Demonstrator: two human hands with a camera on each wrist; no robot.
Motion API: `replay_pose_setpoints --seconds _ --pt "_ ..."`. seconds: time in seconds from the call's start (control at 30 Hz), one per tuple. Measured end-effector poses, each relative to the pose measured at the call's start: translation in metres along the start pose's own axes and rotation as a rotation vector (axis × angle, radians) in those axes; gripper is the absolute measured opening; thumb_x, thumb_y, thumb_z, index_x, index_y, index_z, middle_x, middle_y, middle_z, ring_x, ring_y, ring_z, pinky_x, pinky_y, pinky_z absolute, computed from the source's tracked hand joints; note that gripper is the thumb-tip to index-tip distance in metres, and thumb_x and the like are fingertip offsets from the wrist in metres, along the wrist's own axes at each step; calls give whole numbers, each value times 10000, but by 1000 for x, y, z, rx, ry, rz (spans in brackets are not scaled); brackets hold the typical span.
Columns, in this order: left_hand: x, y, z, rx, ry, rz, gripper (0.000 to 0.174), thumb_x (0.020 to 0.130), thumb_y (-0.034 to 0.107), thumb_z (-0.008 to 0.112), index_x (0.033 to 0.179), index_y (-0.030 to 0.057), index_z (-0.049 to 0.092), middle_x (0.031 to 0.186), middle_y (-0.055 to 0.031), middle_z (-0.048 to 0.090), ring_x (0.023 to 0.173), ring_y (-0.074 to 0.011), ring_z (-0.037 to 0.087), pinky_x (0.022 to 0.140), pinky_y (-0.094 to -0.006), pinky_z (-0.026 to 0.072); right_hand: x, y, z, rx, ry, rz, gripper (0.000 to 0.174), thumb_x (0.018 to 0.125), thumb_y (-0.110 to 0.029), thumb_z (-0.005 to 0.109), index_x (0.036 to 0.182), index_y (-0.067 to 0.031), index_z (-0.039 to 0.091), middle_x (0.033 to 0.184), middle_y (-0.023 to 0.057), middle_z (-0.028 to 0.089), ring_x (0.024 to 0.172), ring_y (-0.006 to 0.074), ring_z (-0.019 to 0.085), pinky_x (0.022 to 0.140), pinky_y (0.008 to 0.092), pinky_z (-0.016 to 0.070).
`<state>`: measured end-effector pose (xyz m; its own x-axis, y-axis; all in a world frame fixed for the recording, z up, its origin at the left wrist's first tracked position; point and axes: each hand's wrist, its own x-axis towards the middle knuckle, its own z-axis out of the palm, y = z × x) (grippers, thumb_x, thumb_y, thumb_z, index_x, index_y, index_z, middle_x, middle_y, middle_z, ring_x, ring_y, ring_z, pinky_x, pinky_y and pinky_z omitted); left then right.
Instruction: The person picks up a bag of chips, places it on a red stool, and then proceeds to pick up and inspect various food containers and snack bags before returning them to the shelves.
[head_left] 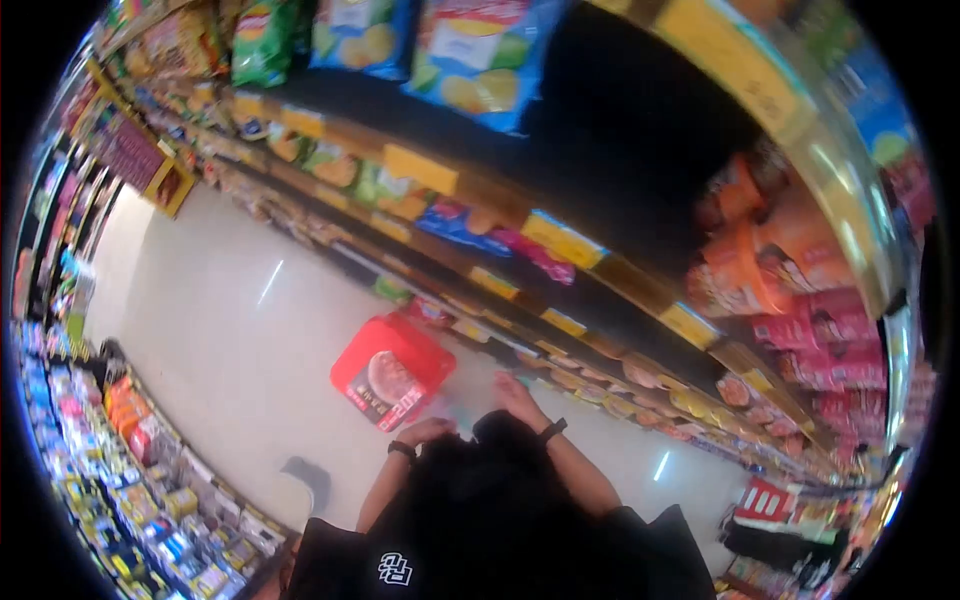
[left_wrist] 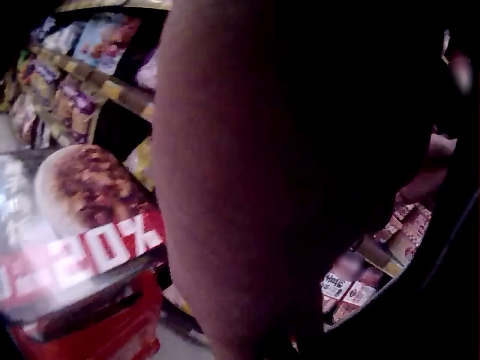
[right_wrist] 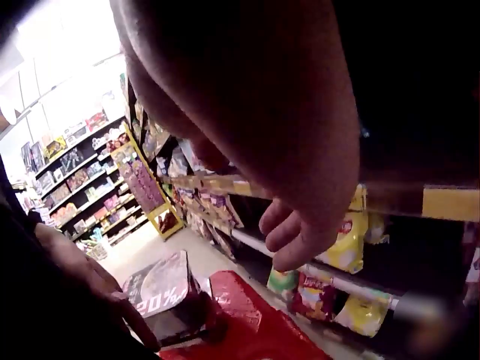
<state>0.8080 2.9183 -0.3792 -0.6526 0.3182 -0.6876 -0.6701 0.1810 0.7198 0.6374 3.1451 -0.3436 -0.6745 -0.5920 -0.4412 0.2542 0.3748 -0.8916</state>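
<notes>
Risk: I judge that the package [right_wrist: 159, 286] could slide off the red basket [right_wrist: 247, 322] and drop to the floor [head_left: 220, 330]. It seems to lie on top at the basket's left end, not down inside.
Cause: your left hand [right_wrist: 79, 270] meets only the package's near edge. I cannot tell whether your fingers grip it or merely touch it.
Second risk: your right hand [right_wrist: 292, 232] hangs near the snack bags [right_wrist: 349, 240] on the low shelf [right_wrist: 450, 204], so a loose swing could knock one down.
Right hand: the fingers are loosely curled and hold nothing, apart from the package.
Package look: flat, dark and glossy, with a photo of browned food in a round dish and a big white "20%" on red.
Package place: over the red basket, on the aisle floor just in front of you, left of the shelves.
</notes>
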Motion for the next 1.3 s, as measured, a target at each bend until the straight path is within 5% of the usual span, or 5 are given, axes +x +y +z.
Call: replay_pose_setpoints --seconds 0.1,0.23,0.6,0.83,1.3 --pt "23 68 -5 117 -181 -133 643 948 522 511 1317 -4 529 1173 -109 628 1096 -205 578 978 -325 425 -19 -23 -25 -53 49 -125 360 955 -121 558 1303 -49 499 1162 74 608 1047 156 579 909 305 474" --pt "69 91 -9 -17 -265 559 547 976 427 510 1328 8 520 1223 -117 613 1152 -201 566 1026 -317 395 -59 -95 -64 45 214 -267 359 944 -120 575 1290 -41 514 1100 43 630 1000 145 600 891 293 486" --pt "67 364 57 -190 -301 637 417 996 197 527 1375 42 446 1252 -147 596 1147 -209 577 1003 -320 450 -111 -144 -212 79 683 -349 403 943 -84 547 1336 -48 467 1092 54 599 919 76 530 803 243 459" --pt "103 405 62 127 393 801 276 933 180 579 1137 1 627 1067 -143 686 1036 -246 640 870 -365 488 -96 -145 -258 -183 815 -383 250 899 -124 608 1100 23 590 1013 123 639 957 233 595 873 373 470" --pt "176 399 55 510 442 797 296 900 208 608 1143 40 618 1092 -111 666 1042 -237 606 910 -370 465 -57 -118 -276 -202 907 -404 251 905 -174 584 1107 -32 632 1070 150 649 1049 296 587 965 404 434"
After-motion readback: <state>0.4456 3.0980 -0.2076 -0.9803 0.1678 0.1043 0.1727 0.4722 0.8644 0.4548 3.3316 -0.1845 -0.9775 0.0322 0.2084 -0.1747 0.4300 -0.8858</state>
